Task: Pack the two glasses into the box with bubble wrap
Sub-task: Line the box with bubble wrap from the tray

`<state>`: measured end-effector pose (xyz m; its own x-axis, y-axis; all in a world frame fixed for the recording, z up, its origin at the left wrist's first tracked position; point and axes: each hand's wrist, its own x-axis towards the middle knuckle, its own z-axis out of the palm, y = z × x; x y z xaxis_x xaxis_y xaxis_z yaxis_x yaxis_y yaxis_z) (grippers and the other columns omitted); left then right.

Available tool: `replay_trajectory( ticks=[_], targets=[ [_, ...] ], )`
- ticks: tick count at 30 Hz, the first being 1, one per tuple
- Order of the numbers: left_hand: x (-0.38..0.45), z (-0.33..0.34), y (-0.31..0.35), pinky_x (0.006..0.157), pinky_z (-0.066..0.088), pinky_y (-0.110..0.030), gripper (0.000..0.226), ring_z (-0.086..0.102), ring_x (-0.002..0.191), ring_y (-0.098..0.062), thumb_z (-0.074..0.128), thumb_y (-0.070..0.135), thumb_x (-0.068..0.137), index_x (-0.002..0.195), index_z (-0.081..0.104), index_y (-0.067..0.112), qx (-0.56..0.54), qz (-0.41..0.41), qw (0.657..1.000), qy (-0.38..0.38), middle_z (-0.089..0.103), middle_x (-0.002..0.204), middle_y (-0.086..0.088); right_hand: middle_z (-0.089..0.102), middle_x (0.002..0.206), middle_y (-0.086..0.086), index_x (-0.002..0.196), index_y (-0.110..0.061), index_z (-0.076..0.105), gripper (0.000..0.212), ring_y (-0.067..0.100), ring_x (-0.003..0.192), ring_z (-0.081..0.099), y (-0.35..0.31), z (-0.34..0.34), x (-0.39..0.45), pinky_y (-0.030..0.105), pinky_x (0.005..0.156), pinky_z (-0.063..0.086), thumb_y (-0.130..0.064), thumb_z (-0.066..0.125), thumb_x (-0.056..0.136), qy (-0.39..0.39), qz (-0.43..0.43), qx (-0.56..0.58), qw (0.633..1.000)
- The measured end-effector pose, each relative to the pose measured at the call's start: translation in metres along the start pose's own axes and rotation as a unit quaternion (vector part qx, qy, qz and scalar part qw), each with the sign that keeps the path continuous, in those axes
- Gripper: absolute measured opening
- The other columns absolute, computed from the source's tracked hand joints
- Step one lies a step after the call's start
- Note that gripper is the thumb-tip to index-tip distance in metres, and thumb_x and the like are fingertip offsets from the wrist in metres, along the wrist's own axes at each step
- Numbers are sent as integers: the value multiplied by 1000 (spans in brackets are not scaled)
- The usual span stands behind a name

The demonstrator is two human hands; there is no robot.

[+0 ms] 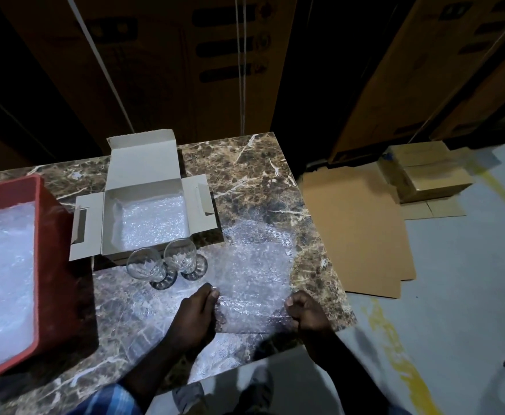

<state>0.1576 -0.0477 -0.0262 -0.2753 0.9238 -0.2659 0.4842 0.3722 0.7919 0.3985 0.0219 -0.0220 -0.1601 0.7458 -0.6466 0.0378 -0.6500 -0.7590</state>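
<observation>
Two clear stemmed glasses stand side by side on the marble table, the left glass [145, 265] and the right glass [182, 256], just in front of the open grey cardboard box [143, 163]. Bubble wrap [151, 220] lines the box's floor. A loose sheet of bubble wrap [254, 265] lies on the table to the right of the glasses. My left hand [196, 313] pinches its near left corner, and my right hand [305, 310] pinches its near right corner.
A red crate [50, 265] holding more bubble wrap [2, 280] stands at the table's left. The marble table's [254, 175] right edge drops to the floor, where flattened cardboard [356, 235] and small stacked cartons [425, 175] lie. Tall cartons stand behind.
</observation>
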Motion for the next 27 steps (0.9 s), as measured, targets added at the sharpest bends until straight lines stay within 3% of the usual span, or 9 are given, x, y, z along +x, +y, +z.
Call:
replay_trajectory(
  ticks=[4, 6, 9, 11, 13, 16, 21, 23, 27],
  targets=[
    [3, 0, 9, 58, 46, -42, 31, 58, 52, -15, 43, 38, 105, 81, 49, 20, -15, 8, 999, -28, 61, 60, -8, 43, 67, 8, 71, -9, 57, 30, 18, 61, 44, 7, -3, 2, 32, 63, 38, -25, 82, 76, 15, 2, -39, 999],
    [5, 0, 10, 59, 48, -39, 21, 63, 54, -14, 43, 41, 104, 98, 55, 25, -3, 27, 998, -50, 67, 63, -3, 41, 64, 4, 68, -13, 53, 36, 14, 62, 41, 3, 1, 5, 32, 64, 30, -32, 77, 86, 10, -37, -120, 992],
    [11, -1, 8, 61, 51, -31, 32, 65, 56, -9, 51, 34, 103, 134, 48, 41, -1, 41, 996, -74, 69, 65, 4, 52, 61, -14, 69, -18, 55, 29, 0, 56, 45, 0, 7, 15, 25, 61, 36, -20, 68, 94, 26, -109, -170, 979],
    [15, -1, 8, 59, 49, -26, 54, 62, 54, -7, 54, 26, 102, 147, 34, 48, 0, 56, 995, -84, 67, 62, 7, 66, 84, -13, 87, -18, 64, 10, 1, 78, 59, 0, 9, 19, 27, 76, 45, -18, 64, 97, 42, -144, -174, 973],
    [18, -3, 10, 58, 47, -24, 64, 59, 52, -6, 55, 22, 102, 149, 25, 53, 13, 82, 993, -89, 63, 58, 11, 70, 108, -4, 107, -16, 67, 15, 12, 102, 64, 5, 9, 21, 30, 90, 47, -25, 62, 97, 57, -155, -156, 974],
    [20, -4, 11, 58, 49, -30, 70, 57, 50, -9, 54, 19, 102, 150, 21, 56, 15, 111, 990, -86, 59, 55, 8, 71, 118, -2, 115, -16, 69, 23, 16, 112, 64, 10, 9, 21, 33, 98, 47, -24, 61, 95, 79, -176, -107, 975],
    [24, 0, 10, 56, 48, -33, 72, 53, 49, -15, 52, 20, 101, 151, 16, 58, 17, 118, 990, -69, 57, 55, 1, 65, 127, -9, 127, -13, 63, 28, 3, 115, 61, 4, 8, 25, 18, 99, 46, -7, 55, 101, 66, -192, -125, 971],
    [27, 2, 8, 55, 42, -28, 75, 45, 48, -8, 53, 19, 101, 150, 14, 60, 16, 118, 991, -63, 52, 53, 3, 64, 126, -10, 130, -9, 61, 30, 20, 106, 62, -2, 9, 30, 30, 95, 49, -6, 53, 101, 63, -194, -135, 970],
    [32, 5, 10, 53, 43, -31, 76, 51, 49, -19, 52, 19, 101, 149, 11, 62, 22, 108, 992, -58, 54, 54, -2, 65, 129, -5, 128, -15, 63, 30, 11, 119, 59, -3, 11, 43, 33, 103, 48, -7, 53, 101, 75, -187, -157, 967]
  ],
)
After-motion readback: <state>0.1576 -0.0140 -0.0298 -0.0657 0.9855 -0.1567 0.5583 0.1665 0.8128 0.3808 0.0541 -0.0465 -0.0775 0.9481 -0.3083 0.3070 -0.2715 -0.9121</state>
